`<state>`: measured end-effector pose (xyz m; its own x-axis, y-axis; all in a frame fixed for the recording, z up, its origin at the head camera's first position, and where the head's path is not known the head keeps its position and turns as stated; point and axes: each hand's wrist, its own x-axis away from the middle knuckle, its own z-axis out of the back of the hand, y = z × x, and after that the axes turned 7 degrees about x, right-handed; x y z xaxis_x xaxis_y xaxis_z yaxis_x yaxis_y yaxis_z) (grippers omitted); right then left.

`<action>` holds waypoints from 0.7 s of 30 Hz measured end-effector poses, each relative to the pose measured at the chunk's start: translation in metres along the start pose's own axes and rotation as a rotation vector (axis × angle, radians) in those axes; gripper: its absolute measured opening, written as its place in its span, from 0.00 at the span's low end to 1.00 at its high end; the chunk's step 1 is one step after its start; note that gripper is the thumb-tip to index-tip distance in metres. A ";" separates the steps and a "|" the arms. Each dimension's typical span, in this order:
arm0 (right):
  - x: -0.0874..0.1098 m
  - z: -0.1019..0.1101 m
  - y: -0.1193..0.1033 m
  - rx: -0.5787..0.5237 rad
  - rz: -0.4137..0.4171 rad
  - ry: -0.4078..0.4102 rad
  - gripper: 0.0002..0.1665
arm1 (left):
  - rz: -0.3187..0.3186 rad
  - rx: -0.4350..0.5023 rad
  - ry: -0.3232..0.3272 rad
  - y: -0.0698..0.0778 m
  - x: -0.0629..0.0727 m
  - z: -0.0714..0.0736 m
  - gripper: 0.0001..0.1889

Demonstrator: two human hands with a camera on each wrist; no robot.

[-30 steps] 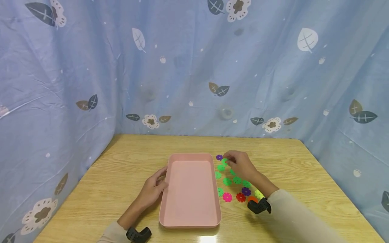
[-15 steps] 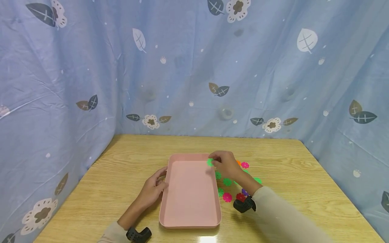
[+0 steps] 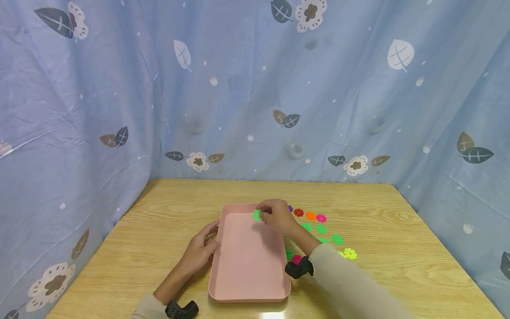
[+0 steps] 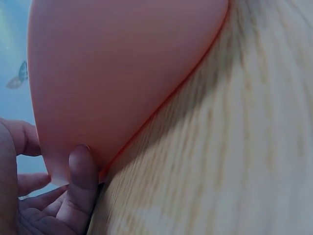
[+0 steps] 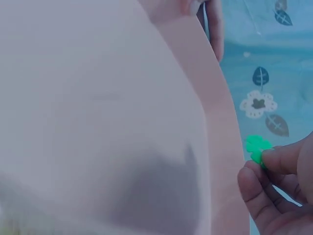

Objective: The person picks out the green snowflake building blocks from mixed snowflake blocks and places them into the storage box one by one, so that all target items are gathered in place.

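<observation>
A shallow pink tray [image 3: 250, 266] lies on the table, long side running away from me. My left hand [image 3: 201, 248] holds its left side; in the left wrist view the thumb [image 4: 83, 166] presses the outer wall and other fingers reach the rim. Over the tray's far right part, my right hand [image 3: 277, 217] pinches a green plastic snowflake disc [image 3: 256, 215] between thumb and fingers. Close up in the right wrist view, the green disc [image 5: 257, 147] shows notched edges, and the hand casts a shadow on the tray floor.
Right of the tray, several discs lie loose: a red disc [image 3: 299, 212], an orange disc [image 3: 311, 215], a pink disc [image 3: 321, 218], several green discs [image 3: 337, 239] and a yellow disc [image 3: 350, 253]. My right forearm hides some. A blue patterned curtain [image 3: 255, 88] encloses the table.
My right hand has picked up the green disc from beside the tray and moved left with it, over the rim and above the tray. The left hand has stayed on the tray.
</observation>
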<state>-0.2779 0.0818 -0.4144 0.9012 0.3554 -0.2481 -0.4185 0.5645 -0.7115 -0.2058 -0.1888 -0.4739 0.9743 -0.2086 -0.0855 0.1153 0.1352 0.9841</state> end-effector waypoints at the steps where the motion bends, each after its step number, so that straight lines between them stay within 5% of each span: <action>1: -0.001 -0.002 -0.001 -0.016 -0.006 -0.008 0.15 | -0.002 -0.001 0.000 0.000 0.000 0.000 0.34; 11: -0.012 -0.029 -0.007 0.105 0.021 -0.070 0.12 | -0.005 0.004 -0.009 -0.001 0.002 0.000 0.33; 21: -0.016 -0.054 -0.012 -0.073 -0.010 -0.160 0.13 | 0.006 0.013 -0.003 0.002 0.001 -0.001 0.33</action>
<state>-0.2817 0.0287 -0.4375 0.8731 0.4678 -0.1371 -0.3953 0.5150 -0.7606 -0.2049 -0.1880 -0.4723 0.9744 -0.2103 -0.0789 0.1066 0.1240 0.9865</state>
